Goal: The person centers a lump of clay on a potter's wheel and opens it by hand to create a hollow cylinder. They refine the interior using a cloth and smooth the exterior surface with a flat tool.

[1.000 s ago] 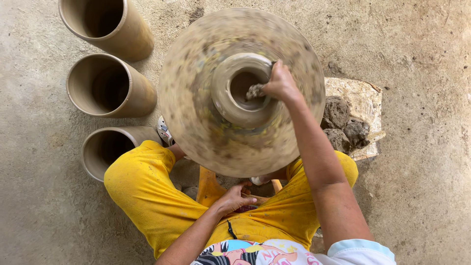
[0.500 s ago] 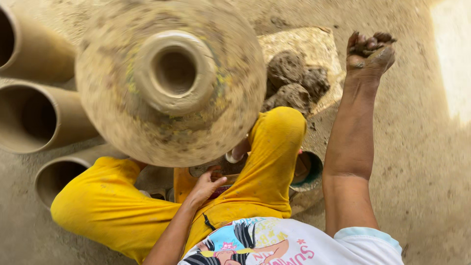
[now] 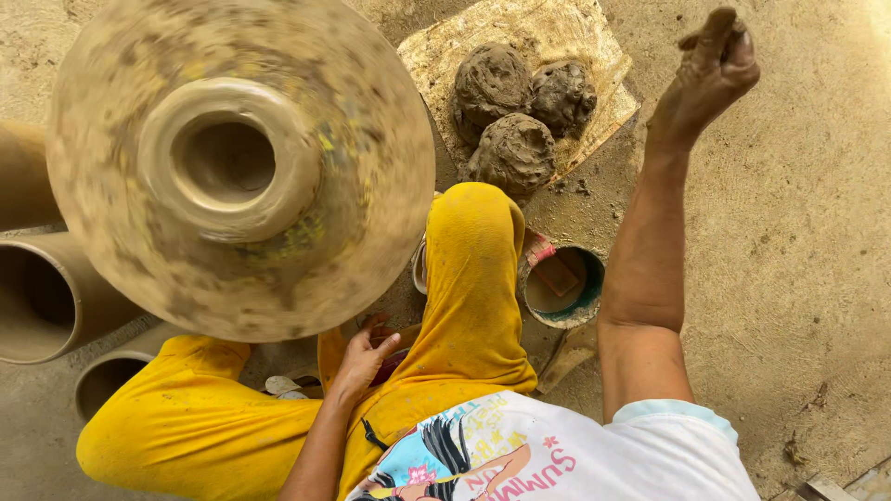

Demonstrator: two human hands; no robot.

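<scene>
Now the right hand (image 3: 705,70) has lifted off the clay pot (image 3: 227,160), pinching a wet clay scrap, well clear of the spinning wheel (image 3: 371,111).

Floor (image 3: 798,278): bare packed earth or rough concrete, tan-grey, dusty, scattered with small clay crumbs. Light: daylight, brightest along the upper right edge. Lower right corner: ends of pale wooden boards (image 3: 840,487). No walls, windows or furniture in view.
</scene>
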